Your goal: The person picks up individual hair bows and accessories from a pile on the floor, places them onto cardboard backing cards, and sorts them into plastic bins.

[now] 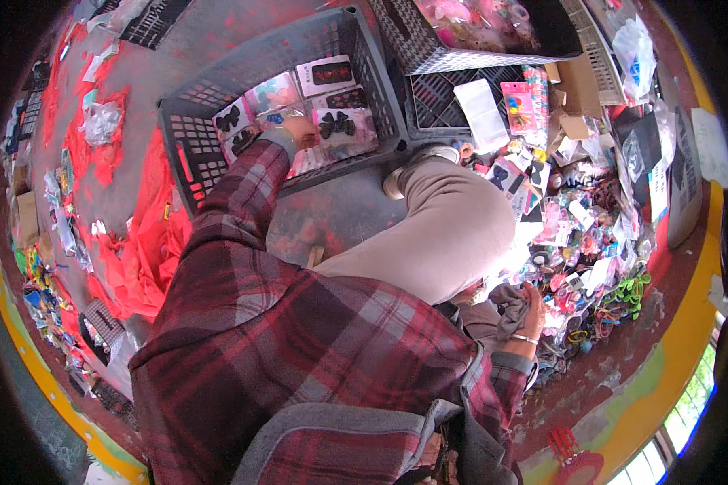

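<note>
Head view, looking down past a red plaid sleeve [243, 202]. Reaching with the left hand [299, 129] into the grey slatted crate [194, 153] on the floor, fingers curled down among the carded hair bows; probably pinching the corner of one packet, though too small and too hidden by the knuckles to be sure. Sorting or placing appears to be the step in hand: laying flat packets side by side in the crate. Resting nearest the fingertips: a clear packet with a black bow [337, 125] on a pale pink card, lying flat, just to the right of the hand and touching its neighbours. Lying further left, another black bow card [229, 120], also flat; glossy wrappers catching the light.

Pressing the right hand [529, 307] down low at the right, beside the bent knee in beige trousers [445, 226], fingers closed loosely round a bunch of dark grey cloth [505, 311]. Spreading just beyond it, a heap of mixed hair accessories [590, 250], pink, green and black, tumbled together on the floor.

Calling next, as a judgement, for a light flat release in the crate without sliding the neighbouring cards, then a reach back across to the heap.
</note>
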`<action>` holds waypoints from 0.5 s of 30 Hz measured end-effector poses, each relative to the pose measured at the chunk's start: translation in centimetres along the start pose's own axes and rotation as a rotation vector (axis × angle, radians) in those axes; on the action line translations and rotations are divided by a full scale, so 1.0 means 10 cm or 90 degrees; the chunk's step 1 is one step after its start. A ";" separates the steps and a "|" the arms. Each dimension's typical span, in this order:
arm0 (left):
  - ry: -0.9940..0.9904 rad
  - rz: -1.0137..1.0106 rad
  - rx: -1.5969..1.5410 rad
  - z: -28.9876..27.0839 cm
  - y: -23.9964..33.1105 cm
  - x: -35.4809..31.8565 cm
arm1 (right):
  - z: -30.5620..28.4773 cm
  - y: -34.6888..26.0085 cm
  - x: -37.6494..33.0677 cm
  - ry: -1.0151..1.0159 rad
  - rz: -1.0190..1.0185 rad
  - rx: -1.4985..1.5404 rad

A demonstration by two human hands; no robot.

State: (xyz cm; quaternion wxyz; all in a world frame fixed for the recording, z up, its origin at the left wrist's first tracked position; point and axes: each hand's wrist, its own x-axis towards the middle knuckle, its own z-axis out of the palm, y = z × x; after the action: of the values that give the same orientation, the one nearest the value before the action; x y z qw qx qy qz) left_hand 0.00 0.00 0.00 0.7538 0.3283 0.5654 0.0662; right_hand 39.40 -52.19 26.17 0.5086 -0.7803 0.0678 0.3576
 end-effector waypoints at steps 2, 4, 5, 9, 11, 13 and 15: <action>-0.019 -0.031 -0.011 0.01 -0.01 0.20 | -0.05 -0.04 -0.14 0.026 0.006 -0.023; -0.059 -0.056 0.005 0.13 -0.02 0.36 | -0.03 0.22 0.11 0.029 -0.009 -0.014; -0.067 -0.064 0.009 0.11 -0.13 0.42 | -0.01 0.24 0.12 0.023 -0.011 -0.022; 0.011 -0.132 -0.024 -0.09 -0.85 0.98 | 0.09 0.01 0.28 -0.012 0.039 -0.019; -0.243 0.103 0.543 0.07 -0.54 0.77 | 0.11 0.20 0.15 0.044 0.039 -0.024; -0.333 0.503 1.106 0.00 -0.34 0.48 | 0.20 0.18 0.13 0.040 0.053 -0.035; -0.221 0.142 0.559 0.15 -0.48 0.57 | 0.26 0.12 0.14 0.018 0.022 -0.078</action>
State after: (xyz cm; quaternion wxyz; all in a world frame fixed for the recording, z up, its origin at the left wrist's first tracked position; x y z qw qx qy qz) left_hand 2.01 -1.68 -7.11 0.6157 0.6802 0.3669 -0.1537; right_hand 38.57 -50.23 23.81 0.4526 -0.8138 0.0661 0.3586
